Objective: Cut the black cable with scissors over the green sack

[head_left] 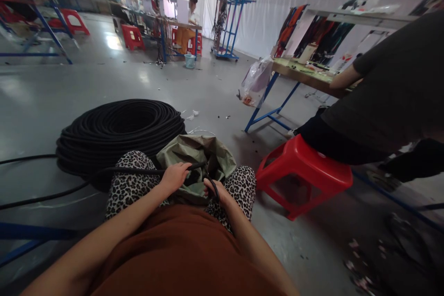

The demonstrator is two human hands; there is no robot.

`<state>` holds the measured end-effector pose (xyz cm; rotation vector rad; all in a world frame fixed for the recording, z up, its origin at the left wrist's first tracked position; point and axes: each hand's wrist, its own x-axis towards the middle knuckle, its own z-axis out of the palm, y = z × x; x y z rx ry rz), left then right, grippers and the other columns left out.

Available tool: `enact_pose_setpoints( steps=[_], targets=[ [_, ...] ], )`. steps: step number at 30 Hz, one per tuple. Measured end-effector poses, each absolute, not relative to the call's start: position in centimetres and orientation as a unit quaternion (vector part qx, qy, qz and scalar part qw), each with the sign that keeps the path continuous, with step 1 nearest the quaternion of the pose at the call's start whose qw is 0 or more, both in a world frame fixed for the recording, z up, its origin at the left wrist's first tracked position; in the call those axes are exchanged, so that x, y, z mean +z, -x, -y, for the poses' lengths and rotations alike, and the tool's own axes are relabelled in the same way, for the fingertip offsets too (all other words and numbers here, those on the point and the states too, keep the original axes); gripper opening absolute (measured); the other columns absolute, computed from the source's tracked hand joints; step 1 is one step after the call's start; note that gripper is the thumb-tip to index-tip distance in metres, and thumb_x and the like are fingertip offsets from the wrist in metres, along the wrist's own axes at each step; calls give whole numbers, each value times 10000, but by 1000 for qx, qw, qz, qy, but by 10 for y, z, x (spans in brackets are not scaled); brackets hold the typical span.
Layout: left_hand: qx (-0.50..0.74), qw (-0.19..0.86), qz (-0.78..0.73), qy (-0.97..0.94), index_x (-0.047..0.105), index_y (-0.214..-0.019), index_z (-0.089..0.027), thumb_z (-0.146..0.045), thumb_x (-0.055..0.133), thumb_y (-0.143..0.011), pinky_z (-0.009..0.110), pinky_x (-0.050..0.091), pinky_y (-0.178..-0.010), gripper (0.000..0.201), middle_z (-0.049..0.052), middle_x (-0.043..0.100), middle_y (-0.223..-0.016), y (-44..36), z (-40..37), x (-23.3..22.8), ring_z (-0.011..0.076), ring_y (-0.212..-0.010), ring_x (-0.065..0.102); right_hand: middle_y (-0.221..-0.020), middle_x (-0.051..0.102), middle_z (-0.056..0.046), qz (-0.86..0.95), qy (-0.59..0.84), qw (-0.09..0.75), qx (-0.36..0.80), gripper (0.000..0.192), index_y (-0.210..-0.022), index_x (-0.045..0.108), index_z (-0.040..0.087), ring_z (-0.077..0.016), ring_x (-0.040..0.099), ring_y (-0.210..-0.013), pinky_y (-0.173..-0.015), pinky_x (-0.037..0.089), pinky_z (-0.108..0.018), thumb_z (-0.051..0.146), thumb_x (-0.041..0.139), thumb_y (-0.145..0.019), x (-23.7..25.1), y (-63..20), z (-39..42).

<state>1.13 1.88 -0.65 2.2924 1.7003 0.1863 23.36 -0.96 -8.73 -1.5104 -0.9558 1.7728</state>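
"What does the head view show of the hands?"

"They're apart, both over the lap. The left hand is curled around a black cord, palm down. The right hand is closed on a dark curved piece; I can't tell whether that's a tool handle or a bend of cord."

"Where does the cord run?"

"In from the left edge, across the left knee of the leopard-print trousers, through the left hand, and on a little way over an olive-green sack lying between the knees."

"And the big coil?"

"The coil of black cord lies on the grey floor, ahead and to the left, close by the left knee."

"Anyone near?"

"On the right a co-worker in a dark T-shirt sits on a red plastic stool, forearm at a blue-legged desk. A clear plastic bag hangs at the desk's near corner."
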Motion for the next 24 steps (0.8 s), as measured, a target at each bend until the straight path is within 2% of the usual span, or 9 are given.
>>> enact_pose_setpoints(
  steps=[8, 24],
  targets=[
    [57, 129, -588, -796, 715, -1356, -224, -189, 549, -1010, 348, 536, -976, 386, 104, 791, -1151, -12, -18, -7, 236, -1097, 728, -683, 647, 2, 379, 566, 309, 664, 529, -803, 669, 151, -131, 592, -603, -613, 436, -243, 651, 844, -826, -87, -234, 10],
    [0, 118, -568, -814, 738, -1368, -208, -163, 556, -1013, 377, 548, -978, 402, 137, 789, -1130, -12, -21, -4, 276, -1095, 743, -666, 649, -1, 386, 577, 303, 653, 577, -801, 644, 153, -116, 588, -563, -569, 422, -230, 692, 849, -806, -101, -233, 5]
  ],
)
